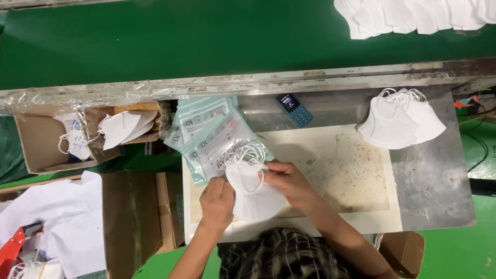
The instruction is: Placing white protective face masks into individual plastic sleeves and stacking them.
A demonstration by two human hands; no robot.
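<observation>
A small stack of folded white face masks [253,194] lies over the front of a worn white board [336,170], and both my hands grip it. My left hand [217,201] holds the stack's left edge. My right hand [288,182] pinches the top right side by the white ear loops [251,155]. Just behind the stack is a fanned pile of clear plastic pouches with pale green edges [209,132], and the loops touch the top pouch.
A second pile of white masks [402,120] sits on the metal tabletop [439,181] at right. A small blue keypad phone [294,108] leans by the green conveyor belt [206,41], which carries more masks [413,15]. Open cardboard boxes [39,147] hold masks at left.
</observation>
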